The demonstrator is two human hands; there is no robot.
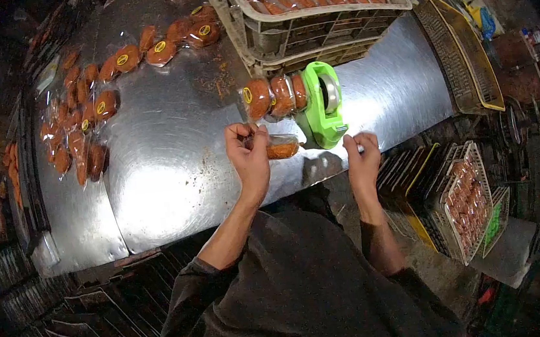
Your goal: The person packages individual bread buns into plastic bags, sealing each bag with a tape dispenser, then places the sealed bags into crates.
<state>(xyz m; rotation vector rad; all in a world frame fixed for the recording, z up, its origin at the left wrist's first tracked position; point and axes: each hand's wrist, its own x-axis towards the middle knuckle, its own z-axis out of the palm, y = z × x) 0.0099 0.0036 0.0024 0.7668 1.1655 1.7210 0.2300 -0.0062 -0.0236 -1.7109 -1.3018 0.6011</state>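
My left hand [248,154] pinches the end of a clear plastic bag with a brown baked item [282,148] inside, held low over the metal table. Just right of the green tape dispenser [324,114], my right hand [361,153] is closed, thumb against fingers; anything between them is too small to make out. Several wrapped baked pieces [281,96] stand in a row against the dispenser's left side, beyond my left hand. A roll of clear tape [330,93] sits in the dispenser.
More wrapped pieces with yellow labels [106,106] lie at the table's left and back. A plastic crate [326,13] of packed rows stands at the back. At right are a yellow-rimmed basket [467,52] and, below the table edge, further crates [465,208].
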